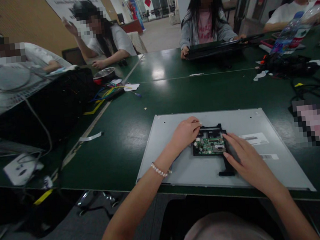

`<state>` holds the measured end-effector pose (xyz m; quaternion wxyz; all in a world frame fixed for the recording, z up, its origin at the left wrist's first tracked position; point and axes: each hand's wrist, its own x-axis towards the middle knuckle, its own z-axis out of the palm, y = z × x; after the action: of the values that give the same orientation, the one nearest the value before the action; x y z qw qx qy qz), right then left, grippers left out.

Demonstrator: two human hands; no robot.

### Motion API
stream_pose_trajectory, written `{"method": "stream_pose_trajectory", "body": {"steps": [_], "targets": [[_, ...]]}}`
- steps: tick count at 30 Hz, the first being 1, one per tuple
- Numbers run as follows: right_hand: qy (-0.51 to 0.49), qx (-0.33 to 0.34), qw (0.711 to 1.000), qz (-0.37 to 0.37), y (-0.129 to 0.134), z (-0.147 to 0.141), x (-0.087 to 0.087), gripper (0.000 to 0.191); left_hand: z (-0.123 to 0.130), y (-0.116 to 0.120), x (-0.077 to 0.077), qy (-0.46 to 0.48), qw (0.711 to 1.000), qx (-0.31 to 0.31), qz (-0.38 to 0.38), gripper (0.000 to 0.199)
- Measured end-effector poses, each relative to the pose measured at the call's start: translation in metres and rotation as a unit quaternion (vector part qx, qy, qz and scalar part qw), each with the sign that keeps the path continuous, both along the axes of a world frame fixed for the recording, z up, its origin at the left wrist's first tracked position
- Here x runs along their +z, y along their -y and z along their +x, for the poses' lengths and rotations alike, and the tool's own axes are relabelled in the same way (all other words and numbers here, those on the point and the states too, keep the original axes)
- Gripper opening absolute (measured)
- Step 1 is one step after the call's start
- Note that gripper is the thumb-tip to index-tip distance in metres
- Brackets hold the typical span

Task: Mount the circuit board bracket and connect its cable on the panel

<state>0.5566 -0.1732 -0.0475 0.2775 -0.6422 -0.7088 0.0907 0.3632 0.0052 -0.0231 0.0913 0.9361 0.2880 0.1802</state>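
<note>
A flat grey metal panel (182,174) lies on the green table. On its middle rests a black plastic bracket (227,164) with a green circuit board (209,146) in it. My left hand (185,134), with a beaded bracelet at the wrist, has its fingers closed on the bracket's upper left corner. Along the bracket's right side lies my right hand (243,157), its thumb and fingers apart and touching the edge. White labels (254,139) show on the panel to the right of it.
The green table (126,119) has a white strip (90,137) and coloured wires (109,91) at the left. A phone (317,122), bottles (290,37) and black cables are at the right. Several people sit around; one person's hands hold a dark panel (215,50).
</note>
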Motion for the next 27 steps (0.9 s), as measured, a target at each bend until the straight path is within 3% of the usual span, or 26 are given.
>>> {"method": "stream_pose_trajectory", "body": {"steps": [13, 27], "targets": [[0.003, 0.001, 1.0, 0.002, -0.011, -0.003, -0.005, 0.054, -0.005, -0.016, -0.004, 0.024, 0.999, -0.009, -0.036, 0.022], [-0.054, -0.021, 0.998, 0.004, 0.013, -0.003, 0.004, 0.066, -0.011, 0.009, 0.021, 0.033, 0.995, 0.029, -0.092, 0.032]]}}
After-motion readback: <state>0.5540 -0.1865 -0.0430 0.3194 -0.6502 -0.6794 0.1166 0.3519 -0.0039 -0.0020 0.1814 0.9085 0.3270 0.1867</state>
